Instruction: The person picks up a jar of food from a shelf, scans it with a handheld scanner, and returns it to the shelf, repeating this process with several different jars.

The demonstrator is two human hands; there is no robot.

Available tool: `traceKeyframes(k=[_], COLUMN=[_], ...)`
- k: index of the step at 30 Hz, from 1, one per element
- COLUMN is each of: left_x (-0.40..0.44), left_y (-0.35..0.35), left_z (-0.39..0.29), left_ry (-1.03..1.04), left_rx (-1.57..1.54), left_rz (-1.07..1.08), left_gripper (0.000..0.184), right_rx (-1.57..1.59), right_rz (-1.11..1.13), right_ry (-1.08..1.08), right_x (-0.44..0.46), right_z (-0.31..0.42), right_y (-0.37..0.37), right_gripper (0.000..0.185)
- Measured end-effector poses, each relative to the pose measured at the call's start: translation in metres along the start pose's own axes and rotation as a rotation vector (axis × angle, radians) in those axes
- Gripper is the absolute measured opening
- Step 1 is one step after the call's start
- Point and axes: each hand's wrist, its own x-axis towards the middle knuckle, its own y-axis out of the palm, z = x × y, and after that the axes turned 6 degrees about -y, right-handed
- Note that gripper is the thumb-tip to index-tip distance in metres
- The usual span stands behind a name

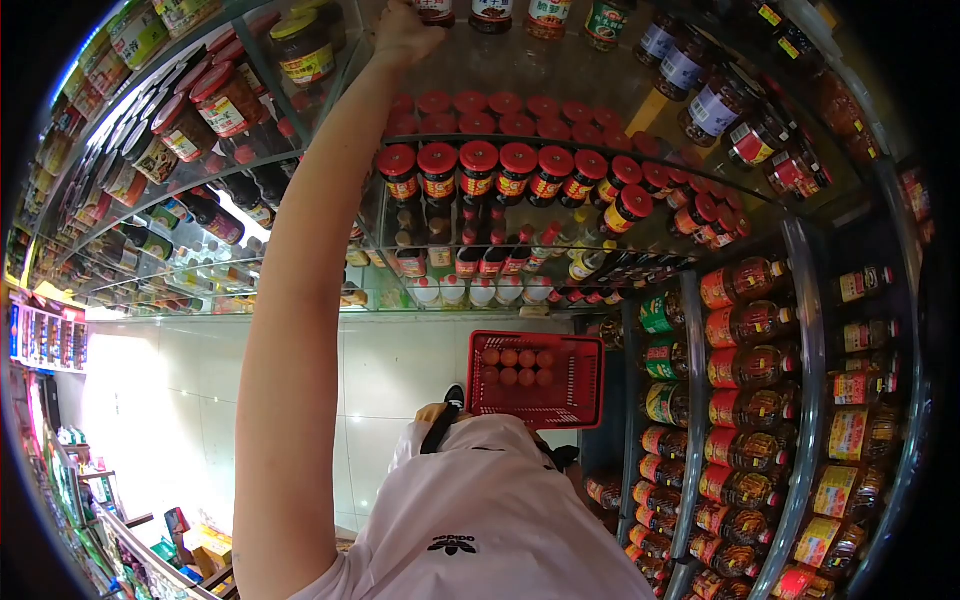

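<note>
My left arm stretches up across the view to the top shelf. There my left hand, partly cut off by the upper edge, has its fingers curled at a jar with a red and white label. More labelled jars stand beside it to the right in the same row. My right hand does not show; my body and white shirt fill the lower middle. By my feet sits a red plastic basket with several round, orange-red topped items in its left part.
Below the top shelf are rows of red-lidded jars and sauce bottles. Glass shelves of jars run along the left. Racks of large oil bottles stand close on the right. Pale floor tiles lie below.
</note>
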Motion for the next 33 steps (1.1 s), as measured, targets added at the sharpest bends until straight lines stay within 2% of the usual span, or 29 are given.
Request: traceKeyframes(k=[5, 8, 17, 20, 22, 23, 25, 26, 28, 29, 31, 32, 33], left_x=[0.005, 0.006, -0.007, 0.001, 0.006, 0.006, 0.008, 0.012, 0.023, 0.017, -0.001, -0.001, -0.001], left_y=[0.005, 0.005, -0.005, 0.003, 0.004, 0.001, -0.006, -0.004, 0.006, 0.003, -0.007, -0.008, -0.008], left_z=[0.003, 0.002, -0.007, 0.003, 0.010, 0.011, 0.014, 0.021, 0.031, 0.022, 0.004, -0.003, -0.004], left_ry=[-0.014, -0.030, 0.026, 0.037, 0.024, 0.033, 0.092, 0.105, 0.095, 0.109, 0.150, 0.166, 0.171], left_rx=[0.004, -0.111, 0.092, 0.034, -0.289, -0.288, 0.169, 0.166, 0.102, 0.100, 0.204, 0.204, 0.216], left_rz=[-0.018, 0.040, -0.043, -0.040, 0.163, 0.168, 0.065, 0.064, 0.005, 0.008, -0.176, -0.172, -0.270], left_gripper=[0.071, 0.072, 0.073, 0.069, 0.080, 0.080, 0.077, 0.077, 0.092, 0.092, 0.099, 0.099, 0.098], right_rx=[0.002, 0.003, 0.011, 0.023, 0.041, 0.052, 0.129, 0.132, 0.140, 0.145, 0.158, 0.223, 0.357], right_rz=[0.013, 0.020, 0.044, 0.056, 0.062, 0.064, 0.081, 0.053, -0.002, -0.029, -0.079, -0.034, -0.021], right_ry=[0.006, 0.010, 0.028, 0.040, 0.048, 0.051, -0.004, -0.005, -0.004, -0.001, 0.008, 0.087, 0.057], right_x=[0.005, 0.010, 0.018, 0.015, 0.011, 0.044, 0.026, 0.020, 0.012, 0.007, -0.001, -0.002, -0.008], right_z=[-0.002, -0.004, -0.012, -0.013, -0.011, -0.068, -0.029, -0.016, 0.005, 0.014, 0.034, 0.043, 0.051], right_y=[0.003, 0.006, 0.016, 0.025, 0.035, 0.085, 0.052, 0.041, 0.021, 0.013, -0.002, -0.011, -0.019], right_gripper=[0.056, 0.057, 0.057, 0.057, 0.058, 0.058, 0.058, 0.057, 0.055, 0.054, 0.052, 0.042, 0.032])
